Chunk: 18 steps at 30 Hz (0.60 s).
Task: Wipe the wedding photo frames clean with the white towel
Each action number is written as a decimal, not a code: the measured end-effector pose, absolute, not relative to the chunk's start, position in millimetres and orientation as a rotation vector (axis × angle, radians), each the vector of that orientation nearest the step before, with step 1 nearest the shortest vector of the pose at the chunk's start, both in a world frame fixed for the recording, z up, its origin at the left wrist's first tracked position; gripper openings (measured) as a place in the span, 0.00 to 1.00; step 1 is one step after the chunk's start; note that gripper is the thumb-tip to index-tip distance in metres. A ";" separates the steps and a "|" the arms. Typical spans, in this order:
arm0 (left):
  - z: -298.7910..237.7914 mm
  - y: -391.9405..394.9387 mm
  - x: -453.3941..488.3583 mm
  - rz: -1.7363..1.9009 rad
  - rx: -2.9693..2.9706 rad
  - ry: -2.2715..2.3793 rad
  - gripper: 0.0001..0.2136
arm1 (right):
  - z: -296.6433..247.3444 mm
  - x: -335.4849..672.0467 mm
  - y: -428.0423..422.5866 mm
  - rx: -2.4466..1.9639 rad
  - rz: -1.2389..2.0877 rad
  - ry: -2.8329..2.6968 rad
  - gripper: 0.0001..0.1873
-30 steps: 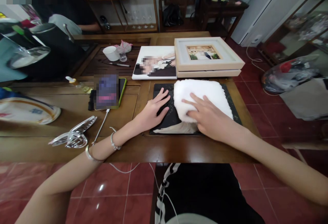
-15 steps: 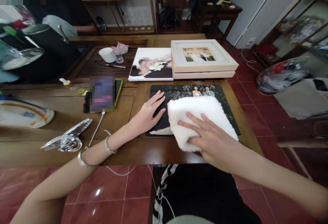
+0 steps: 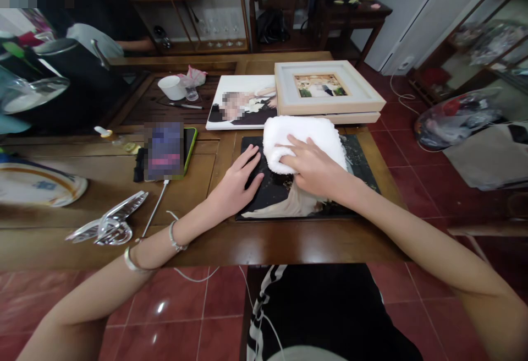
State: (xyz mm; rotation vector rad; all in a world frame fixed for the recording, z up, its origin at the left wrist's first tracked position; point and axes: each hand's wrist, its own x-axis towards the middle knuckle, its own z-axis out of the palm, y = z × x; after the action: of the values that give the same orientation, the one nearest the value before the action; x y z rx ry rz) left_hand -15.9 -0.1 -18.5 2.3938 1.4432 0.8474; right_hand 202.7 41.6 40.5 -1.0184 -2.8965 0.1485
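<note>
A dark wedding photo panel lies flat near the table's front edge. Over its upper part sits a folded, fluffy white towel, hiding the couple's upper bodies. My right hand presses on the towel and grips it, some fingers spread on top and others tucked at its near edge. Resting on the panel's left edge, my left hand is open with its fingers stretched out.
Behind the panel are a white-edged photo print and stacked pale wooden frames. To the left lie a phone on a cable and a clear butterfly-shaped object. A black kettle stands beyond, near another person.
My right hand has slid the towel away from me and slightly left, up to the panel's far edge. The panel's lower part now shows. My left hand has stayed nearly still.
</note>
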 end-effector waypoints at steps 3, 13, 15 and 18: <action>-19.7 1.0 -16.9 0.869 2.394 1.421 0.21 | 40.1 208.5 25.8 -0.981 0.132 -2.926 0.28; -15.4 -1.7 -13.9 0.746 2.338 1.395 0.22 | 51.8 238.3 -69.5 -0.841 0.429 -3.010 0.18; -14.8 -2.8 -13.1 0.699 2.324 1.394 0.22 | 52.5 240.0 -72.9 -0.830 0.466 -3.002 0.18; -15.5 -3.8 -12.8 0.655 2.330 1.384 0.23 | 50.2 238.5 -60.4 -0.834 0.445 -2.995 0.22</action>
State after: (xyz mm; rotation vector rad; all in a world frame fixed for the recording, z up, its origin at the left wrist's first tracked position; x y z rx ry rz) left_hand -12.8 -3.8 -15.5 2.3297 1.3840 0.6550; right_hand 238.5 -60.4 50.2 -0.8342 -2.9952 0.4451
